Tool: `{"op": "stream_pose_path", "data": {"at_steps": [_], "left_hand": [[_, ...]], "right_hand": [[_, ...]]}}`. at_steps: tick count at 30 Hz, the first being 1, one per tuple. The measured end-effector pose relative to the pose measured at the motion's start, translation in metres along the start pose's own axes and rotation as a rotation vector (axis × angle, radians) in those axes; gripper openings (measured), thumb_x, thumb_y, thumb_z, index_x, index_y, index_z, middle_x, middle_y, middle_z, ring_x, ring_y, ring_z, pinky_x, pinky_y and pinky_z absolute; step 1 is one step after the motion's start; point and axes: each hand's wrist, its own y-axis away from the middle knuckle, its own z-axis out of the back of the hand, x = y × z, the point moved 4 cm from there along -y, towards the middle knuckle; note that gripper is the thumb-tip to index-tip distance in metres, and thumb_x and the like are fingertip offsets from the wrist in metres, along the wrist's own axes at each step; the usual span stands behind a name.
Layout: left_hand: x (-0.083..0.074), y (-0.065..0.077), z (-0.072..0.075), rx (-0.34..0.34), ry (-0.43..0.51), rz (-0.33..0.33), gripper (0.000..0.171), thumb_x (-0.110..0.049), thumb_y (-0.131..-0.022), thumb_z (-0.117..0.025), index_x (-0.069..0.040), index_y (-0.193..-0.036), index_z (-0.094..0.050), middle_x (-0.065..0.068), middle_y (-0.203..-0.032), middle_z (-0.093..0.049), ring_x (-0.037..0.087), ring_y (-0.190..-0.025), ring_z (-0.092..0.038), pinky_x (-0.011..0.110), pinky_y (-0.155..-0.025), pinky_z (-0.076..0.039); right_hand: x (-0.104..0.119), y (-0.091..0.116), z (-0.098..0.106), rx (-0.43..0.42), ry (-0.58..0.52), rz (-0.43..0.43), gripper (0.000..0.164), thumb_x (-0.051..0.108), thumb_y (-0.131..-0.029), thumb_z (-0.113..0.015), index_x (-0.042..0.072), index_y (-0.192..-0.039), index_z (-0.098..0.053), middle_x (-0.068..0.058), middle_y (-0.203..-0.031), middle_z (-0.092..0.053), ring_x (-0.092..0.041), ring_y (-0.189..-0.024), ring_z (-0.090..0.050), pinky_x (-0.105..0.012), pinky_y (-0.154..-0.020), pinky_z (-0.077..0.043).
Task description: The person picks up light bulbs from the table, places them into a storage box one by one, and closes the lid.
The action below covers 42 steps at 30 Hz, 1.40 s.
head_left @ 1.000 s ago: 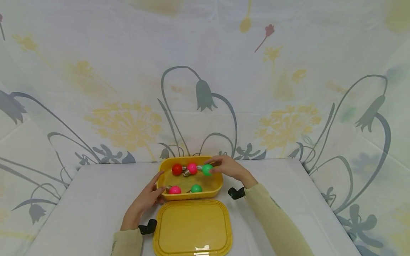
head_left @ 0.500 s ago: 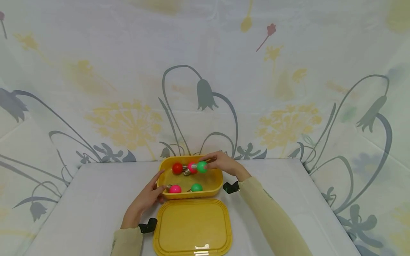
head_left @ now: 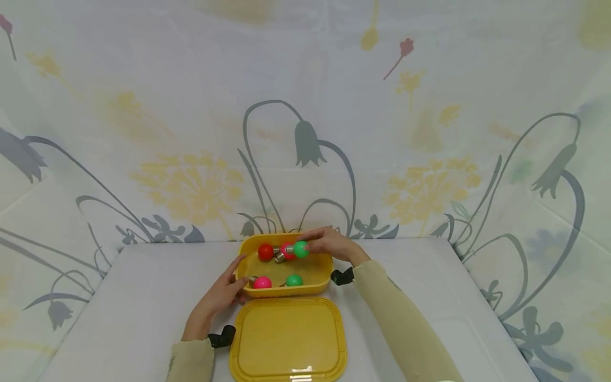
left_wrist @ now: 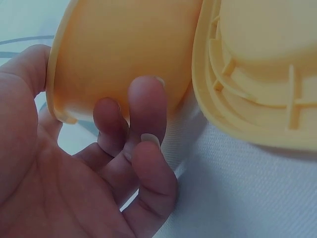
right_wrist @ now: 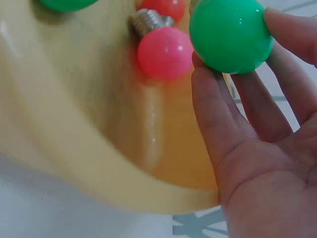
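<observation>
A green light bulb (head_left: 300, 249), round with a metal screw base, is pinched between the thumb and fingers of my right hand (head_left: 331, 243) over the yellow box (head_left: 286, 291). In the right wrist view the held bulb (right_wrist: 230, 37) hides part of the fingers. My left hand (head_left: 217, 298) grips the box's left end; in the left wrist view several fingers curl near the outer wall (left_wrist: 124, 49). Inside the box lie a red bulb (head_left: 265, 252) and a pink bulb (head_left: 289, 255) at the back, and another pink bulb (head_left: 262, 282) and green bulb (head_left: 294, 280) along the front.
A yellow lid (head_left: 288, 339) lies flat on the white table (head_left: 133, 313), close in front of the box. Behind the table hangs a pale cloth (head_left: 305, 201) printed with flowers. Each wrist wears a black camera strap.
My right hand has shifted left with the green bulb, from the box's right part to over the rear pink bulb; it barely moves in the last half second. My left hand stays put.
</observation>
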Motion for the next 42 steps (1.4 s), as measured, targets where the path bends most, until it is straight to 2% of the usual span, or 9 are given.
{"op": "stream_pose_path", "data": {"at_steps": [6,11,17,25,35,42], "left_hand": [[0.001,0.0,0.002,0.002,0.0,-0.001,0.065,-0.021,-0.102,-0.055,-0.028,-0.159,-0.024,0.013,-0.088,-0.052,0.023,-0.063,-0.056,0.03,-0.06,-0.039],[0.003,-0.002,0.002,0.006,0.002,-0.001,0.065,-0.02,-0.102,-0.055,-0.028,-0.159,-0.024,0.012,-0.088,-0.051,0.023,-0.063,-0.057,0.03,-0.06,-0.038],[0.004,-0.002,-0.001,0.006,0.004,0.006,0.065,-0.019,-0.102,-0.055,-0.029,-0.159,-0.025,0.013,-0.087,-0.052,0.023,-0.063,-0.057,0.03,-0.061,-0.038],[0.004,-0.002,-0.001,0.001,-0.003,0.013,0.065,-0.021,-0.102,-0.055,-0.029,-0.159,-0.025,0.013,-0.087,-0.052,0.024,-0.064,-0.056,0.03,-0.062,-0.039],[0.003,-0.002,-0.002,0.009,0.006,0.001,0.065,-0.02,-0.102,-0.054,-0.027,-0.159,-0.023,0.014,-0.087,-0.053,0.024,-0.063,-0.056,0.03,-0.061,-0.038],[0.004,-0.001,-0.001,0.005,0.014,0.014,0.065,-0.021,-0.102,-0.055,-0.029,-0.159,-0.024,0.013,-0.089,-0.052,0.024,-0.064,-0.056,0.03,-0.062,-0.038]], "right_hand": [[0.002,-0.004,-0.001,0.036,-0.108,-0.043,0.037,0.006,-0.095,-0.062,-0.004,-0.131,-0.062,-0.014,-0.135,-0.058,-0.022,-0.109,-0.063,-0.04,-0.101,-0.045],[0.005,-0.007,-0.003,0.097,-0.113,-0.114,0.038,0.003,-0.095,-0.06,-0.007,-0.132,-0.06,-0.015,-0.13,-0.061,-0.021,-0.106,-0.064,-0.041,-0.1,-0.046],[0.002,-0.01,-0.003,0.13,-0.066,-0.166,0.036,0.004,-0.093,-0.064,-0.005,-0.128,-0.064,-0.013,-0.13,-0.061,-0.022,-0.106,-0.063,-0.038,-0.097,-0.049],[0.0,-0.012,-0.002,0.113,-0.004,-0.179,0.033,0.003,-0.091,-0.068,-0.001,-0.124,-0.068,-0.01,-0.125,-0.064,-0.022,-0.105,-0.064,-0.037,-0.094,-0.051],[0.003,-0.012,-0.006,0.115,0.106,-0.177,0.034,-0.001,-0.088,-0.069,-0.002,-0.122,-0.069,-0.009,-0.118,-0.066,-0.021,-0.102,-0.065,-0.036,-0.092,-0.052],[0.004,-0.011,-0.007,0.1,0.161,-0.161,0.032,0.0,-0.087,-0.073,0.004,-0.119,-0.072,-0.009,-0.126,-0.063,-0.021,-0.106,-0.063,-0.035,-0.091,-0.052]]}}
